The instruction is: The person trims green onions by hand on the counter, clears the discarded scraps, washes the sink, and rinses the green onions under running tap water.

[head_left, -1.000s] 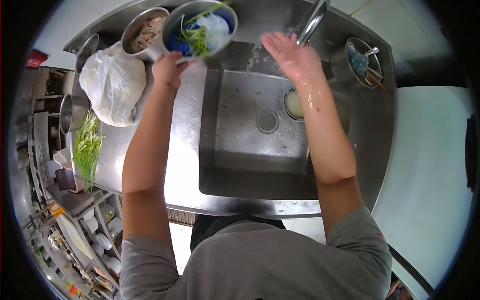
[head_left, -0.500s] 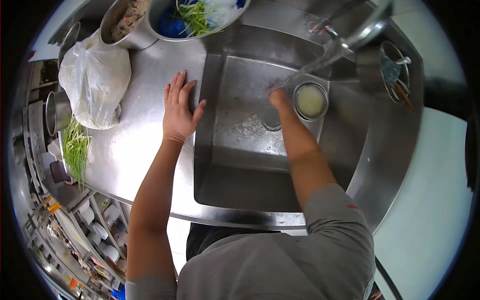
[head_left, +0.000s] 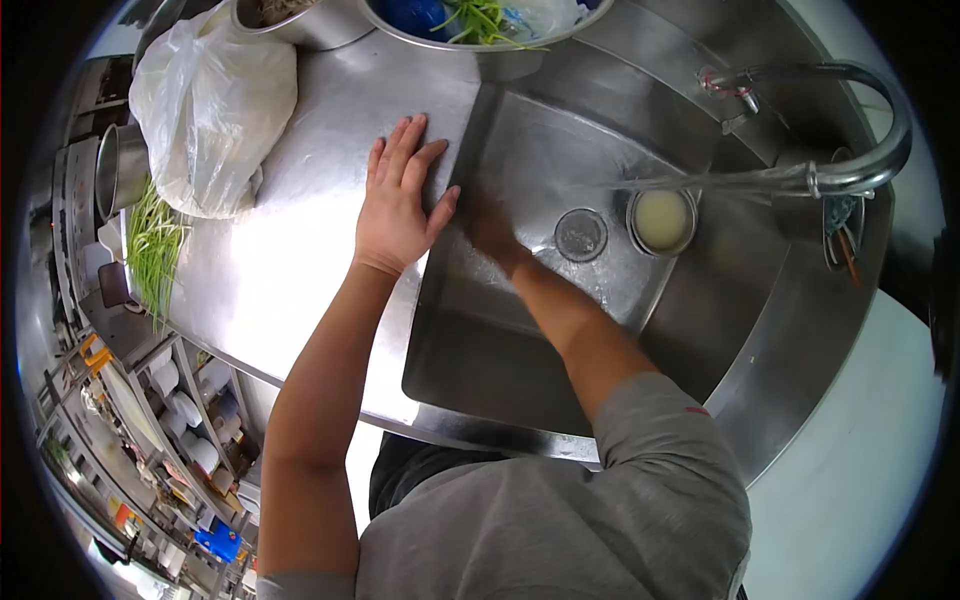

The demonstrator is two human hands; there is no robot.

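Observation:
My left hand (head_left: 402, 200) lies flat on the steel counter (head_left: 320, 150) beside the sink, fingers stretched out and thumb toward the sink edge. My right hand (head_left: 495, 235) is down in the steel sink (head_left: 500, 375), near its left wall. Motion smears its fingers, so I cannot make out whether it holds anything. Water runs from the curved faucet (head_left: 890, 130) across the sink. Right of the round drain (head_left: 581, 235) stands a round metal container (head_left: 634, 240) with pale yellow contents.
A white plastic bag (head_left: 215, 120) stands on the counter at left, near green stalks (head_left: 155, 250) and a metal pot (head_left: 122, 170). A large metal bowl (head_left: 480, 45) with greens sits behind the sink's left side. Shelves with dishes (head_left: 190, 410) are at lower left.
My right hand has moved left across the sink, away from the drain and the metal container. My left hand stays flat on the counter. The whole view has shifted.

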